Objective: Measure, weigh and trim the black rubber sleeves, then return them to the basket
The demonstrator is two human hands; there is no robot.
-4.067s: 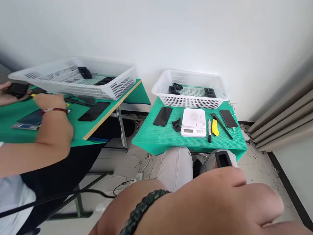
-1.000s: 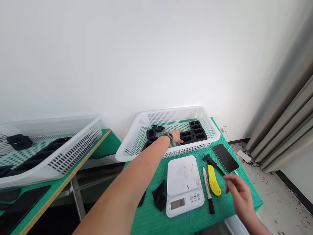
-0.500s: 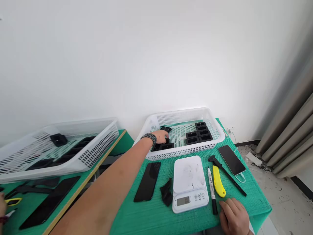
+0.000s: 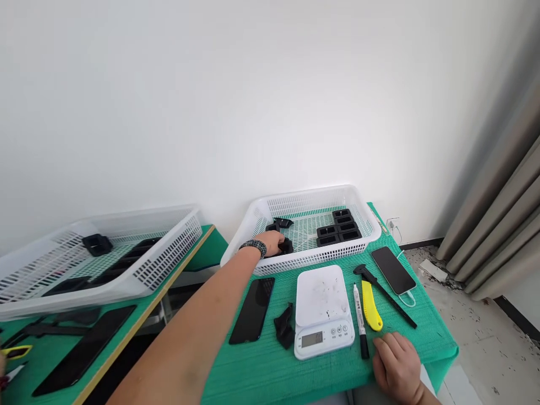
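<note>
My left hand (image 4: pixel 272 242), with a dark beaded bracelet at the wrist, reaches into the left end of a white plastic basket (image 4: pixel 287 262). Its fingers are closed on a black rectangular part (image 4: pixel 287 246) near the basket's front wall. Just behind the hand lie another black part (image 4: pixel 272 227) and a crumpled black piece (image 4: pixel 283 223). Several black hollow rectangular parts (image 4: pixel 338 239) sit grouped at the basket's right side. At the table's front edge rests my right hand (image 4: pixel 396 363), its fingers curled in with nothing visible in them, close to a yellow utility knife (image 4: pixel 371 306).
A white digital scale (image 4: pixel 323 304) stands before the basket, between a crumpled black scrap (image 4: pixel 285 326) and a marker (image 4: pixel 360 320). Further right are black calipers (image 4: pixel 386 292) and a cabled phone (image 4: pixel 394 270). A dark phone (image 4: pixel 253 310) lies left. Another basket (image 4: pixel 143 281) occupies the neighbouring table.
My left hand has shifted slightly within the basket, and the black part at its fingertips now looks turned. The camera view has moved a little. My right hand stays at the table edge.
</note>
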